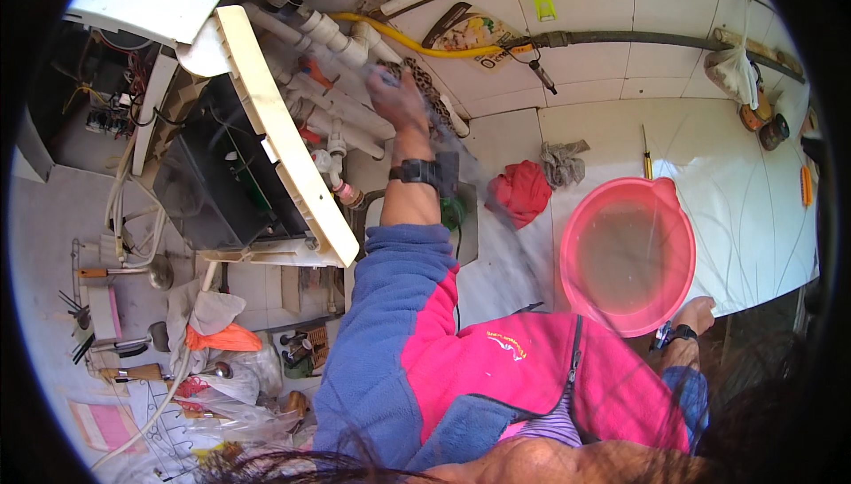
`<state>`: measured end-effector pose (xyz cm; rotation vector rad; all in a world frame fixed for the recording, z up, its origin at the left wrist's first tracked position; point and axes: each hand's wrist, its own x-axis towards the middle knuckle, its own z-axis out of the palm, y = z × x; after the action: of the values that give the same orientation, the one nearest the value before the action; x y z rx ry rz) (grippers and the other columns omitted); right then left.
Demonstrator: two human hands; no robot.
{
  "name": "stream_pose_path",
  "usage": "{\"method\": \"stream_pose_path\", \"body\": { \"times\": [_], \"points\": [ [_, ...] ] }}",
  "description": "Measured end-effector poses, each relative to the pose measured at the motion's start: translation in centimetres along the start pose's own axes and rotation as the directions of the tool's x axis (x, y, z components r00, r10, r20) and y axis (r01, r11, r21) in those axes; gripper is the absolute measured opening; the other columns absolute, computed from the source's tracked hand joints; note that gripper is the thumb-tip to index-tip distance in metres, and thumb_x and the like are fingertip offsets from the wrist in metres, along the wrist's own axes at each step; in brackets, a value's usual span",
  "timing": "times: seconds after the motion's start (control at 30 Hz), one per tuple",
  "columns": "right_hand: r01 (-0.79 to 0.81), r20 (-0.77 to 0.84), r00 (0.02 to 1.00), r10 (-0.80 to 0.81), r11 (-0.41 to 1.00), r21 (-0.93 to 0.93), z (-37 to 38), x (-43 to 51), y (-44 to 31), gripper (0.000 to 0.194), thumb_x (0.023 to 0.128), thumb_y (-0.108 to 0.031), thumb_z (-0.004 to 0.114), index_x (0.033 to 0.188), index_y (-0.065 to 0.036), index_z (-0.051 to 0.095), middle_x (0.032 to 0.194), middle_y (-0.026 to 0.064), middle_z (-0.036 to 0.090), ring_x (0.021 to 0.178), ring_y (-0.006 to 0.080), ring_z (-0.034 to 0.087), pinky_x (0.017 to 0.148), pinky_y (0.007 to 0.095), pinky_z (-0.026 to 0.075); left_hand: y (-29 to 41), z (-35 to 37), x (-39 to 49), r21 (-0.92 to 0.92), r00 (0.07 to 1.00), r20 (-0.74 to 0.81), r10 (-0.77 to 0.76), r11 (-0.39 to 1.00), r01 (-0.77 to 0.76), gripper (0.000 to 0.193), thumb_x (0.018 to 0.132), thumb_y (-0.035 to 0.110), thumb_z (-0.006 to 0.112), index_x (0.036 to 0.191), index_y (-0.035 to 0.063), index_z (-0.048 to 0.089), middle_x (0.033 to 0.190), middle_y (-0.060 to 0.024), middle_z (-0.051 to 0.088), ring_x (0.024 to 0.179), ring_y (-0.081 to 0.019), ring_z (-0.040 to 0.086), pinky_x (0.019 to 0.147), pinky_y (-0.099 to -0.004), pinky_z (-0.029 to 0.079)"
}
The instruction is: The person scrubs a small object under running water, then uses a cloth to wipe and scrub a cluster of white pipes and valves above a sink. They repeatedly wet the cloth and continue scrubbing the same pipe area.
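My left hand (401,100) is raised among white plastic pipes (339,38) against the wall, its fingers curled and blurred. A leopard-print cloth (425,88) lies right by it along a pipe; whether my fingers grip something is unclear. My right hand (695,316) is low at the counter's front edge, beside the pink plastic basin (570,248), which contains cloudy water (621,258). To the basin's left, a red cloth (520,193) and a grey-brown cloth (565,161) lie crumpled. A screwdriver (647,159) with a yellow handle lies behind the basin.
An opened appliance housing (286,151) with exposed wiring (106,112) juts out at left. A yellow hose (412,45) and a dark pipe (618,37) run along the tiled wall (592,2). Ladles (159,272) and plastic bags (239,377) hang at lower left.
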<state>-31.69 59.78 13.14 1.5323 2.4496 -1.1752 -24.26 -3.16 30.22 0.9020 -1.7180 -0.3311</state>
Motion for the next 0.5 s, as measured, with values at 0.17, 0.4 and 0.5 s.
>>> {"method": "stream_pose_path", "body": {
  "times": [0.17, 0.4, 0.5],
  "points": [
    [0.001, -0.016, 1.000, 0.000, 1.000, 0.006, 0.1, 0.0, -0.1, 0.064, 0.093, -0.038, 0.033, 0.111, 0.018, 0.058, 0.116, 0.0339, 0.061, 0.109, 0.0463, 0.059, 0.097, 0.0487, 0.045, -2.1, -0.4, -0.3, -0.076, 0.994, 0.106, -0.025, 0.997, 0.033, 0.043, 0.076, 0.012, 0.078, 0.108, -0.0018, 0.053, 0.096, -0.0196, 0.059, 0.083, -0.0360, 0.060, 0.075, -0.0422, 0.050],
    [-0.011, -0.014, 1.000, 0.011, 1.000, 0.006, 0.1, 0.1, -0.3, 0.064, 0.093, -0.038, 0.034, 0.109, 0.019, 0.058, 0.115, 0.0344, 0.061, 0.109, 0.0468, 0.059, 0.096, 0.0492, 0.045, -2.8, -5.5, -4.0, -0.720, 0.838, 0.430, -0.336, 0.433, 0.543, 0.039, 0.086, 0.013, 0.068, 0.119, -0.0002, 0.052, 0.112, -0.0155, 0.061, 0.100, -0.0268, 0.062, 0.085, -0.0445, 0.051],
    [0.013, 0.020, 1.000, -0.013, 1.000, 0.003, 0.0, 0.2, -0.3, 0.064, 0.093, -0.038, 0.033, 0.109, 0.019, 0.058, 0.116, 0.0343, 0.061, 0.110, 0.0465, 0.058, 0.096, 0.0492, 0.044, -3.5, -7.9, -6.4, -0.779, 0.750, 0.514, -0.416, 0.139, 0.611, 0.033, 0.096, 0.020, 0.054, 0.124, 0.0025, 0.050, 0.114, -0.0124, 0.061, 0.102, -0.0271, 0.061, 0.088, -0.0458, 0.050]
  ]
}}
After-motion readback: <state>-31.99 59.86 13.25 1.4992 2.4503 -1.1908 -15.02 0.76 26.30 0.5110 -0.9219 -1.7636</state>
